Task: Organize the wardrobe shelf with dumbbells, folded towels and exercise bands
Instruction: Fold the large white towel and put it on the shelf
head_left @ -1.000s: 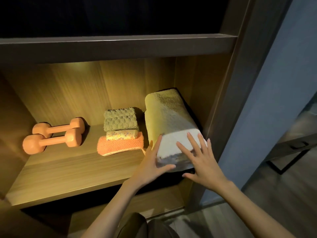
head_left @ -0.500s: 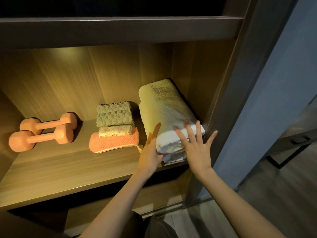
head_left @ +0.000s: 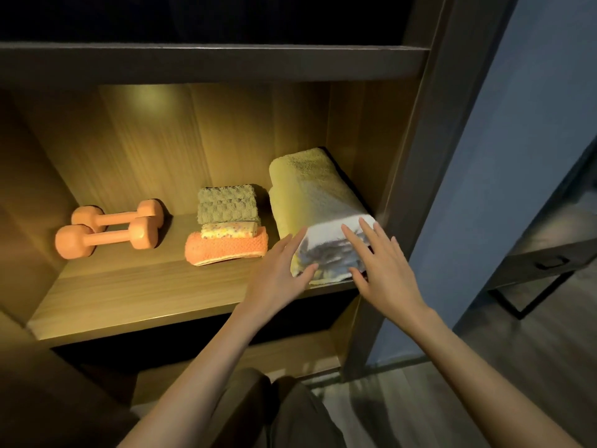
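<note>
left hand (head_left: 278, 277) and right hand (head_left: 382, 270) lie flat, grip wide, on the towel (head_left: 310, 195); an uneven push could unfold it

A dark upright post (head_left: 416, 156) of the wardrobe stood just to the right of the right hand (head_left: 382, 270), and a blue-grey panel (head_left: 517, 124) rose beyond it, farther right. Above the hand, a dark board (head_left: 210, 63) ran across, with black space over it. Well to the hand's right was a dark piece of furniture (head_left: 536, 250) with a small drawer pull (head_left: 549, 262) and a thin black leg (head_left: 519, 315), on a grey wood-grain floor (head_left: 500, 367). Below the hand, olive-grey trousers (head_left: 300, 415) showed.
</note>
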Demonstrator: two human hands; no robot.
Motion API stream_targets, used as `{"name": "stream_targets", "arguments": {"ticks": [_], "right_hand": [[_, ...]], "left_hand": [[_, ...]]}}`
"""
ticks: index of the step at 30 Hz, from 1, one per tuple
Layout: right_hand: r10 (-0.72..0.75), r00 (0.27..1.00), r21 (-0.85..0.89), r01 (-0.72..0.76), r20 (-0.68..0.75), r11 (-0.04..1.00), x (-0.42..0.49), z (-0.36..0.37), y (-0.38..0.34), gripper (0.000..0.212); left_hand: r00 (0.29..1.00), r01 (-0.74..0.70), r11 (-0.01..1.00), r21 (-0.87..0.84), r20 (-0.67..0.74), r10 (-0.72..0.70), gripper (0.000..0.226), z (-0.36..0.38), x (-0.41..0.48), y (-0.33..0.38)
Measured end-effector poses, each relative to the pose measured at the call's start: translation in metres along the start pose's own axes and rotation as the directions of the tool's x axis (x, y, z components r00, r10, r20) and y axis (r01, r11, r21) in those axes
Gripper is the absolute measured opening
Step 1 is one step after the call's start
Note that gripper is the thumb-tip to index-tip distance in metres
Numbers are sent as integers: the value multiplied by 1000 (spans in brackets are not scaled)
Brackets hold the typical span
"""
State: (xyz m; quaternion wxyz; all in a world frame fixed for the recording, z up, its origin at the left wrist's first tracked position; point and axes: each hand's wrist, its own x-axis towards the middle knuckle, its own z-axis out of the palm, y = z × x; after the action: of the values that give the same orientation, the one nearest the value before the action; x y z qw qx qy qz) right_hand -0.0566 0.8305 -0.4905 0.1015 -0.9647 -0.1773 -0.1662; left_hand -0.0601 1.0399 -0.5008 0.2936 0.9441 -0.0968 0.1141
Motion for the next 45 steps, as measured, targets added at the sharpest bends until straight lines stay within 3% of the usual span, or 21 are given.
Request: {"name": "stream_targets", "arguments": {"ticks": [7, 13, 20, 28, 32, 36, 41, 45], "right_hand": [[-35, 996, 40, 38, -83, 998, -33, -17, -10, 69], [69, 995, 83, -63, -72, 995, -45, -3, 5, 64], [241, 970, 93, -243, 30, 966, -35, -13, 32, 52], [467, 870, -12, -472, 157, 882, -40, -124, 58, 52], [573, 804, 15, -582, 158, 813, -49, -201, 80, 51], [588, 809, 26, -588, 4, 809, -63, -248, 105, 49], [575, 813, -25, -579, -90, 815, -79, -276, 151, 49], [634, 772, -50, -635, -34, 771, -85, -287, 191, 54]], "left_hand": [[988, -90, 979, 181, -110, 111, 64, -16, -29, 20], [964, -211, 957, 199, -118, 238, 58, 2, -26, 33], [955, -285, 941, 184, 140, 262, 58, 32, 13, 56], [862, -394, 897, 202, 419, 285, 58, -9, 50, 143], [793, -493, 862, 119, 469, 389, 57, -29, 72, 220], [753, -550, 833, 56, 466, 465, 56, -25, 95, 285], [707, -586, 810, 11, 495, 505, 56, -2, 120, 346], [703, -583, 812, -15, 490, 515, 56, 26, 143, 388]]}}
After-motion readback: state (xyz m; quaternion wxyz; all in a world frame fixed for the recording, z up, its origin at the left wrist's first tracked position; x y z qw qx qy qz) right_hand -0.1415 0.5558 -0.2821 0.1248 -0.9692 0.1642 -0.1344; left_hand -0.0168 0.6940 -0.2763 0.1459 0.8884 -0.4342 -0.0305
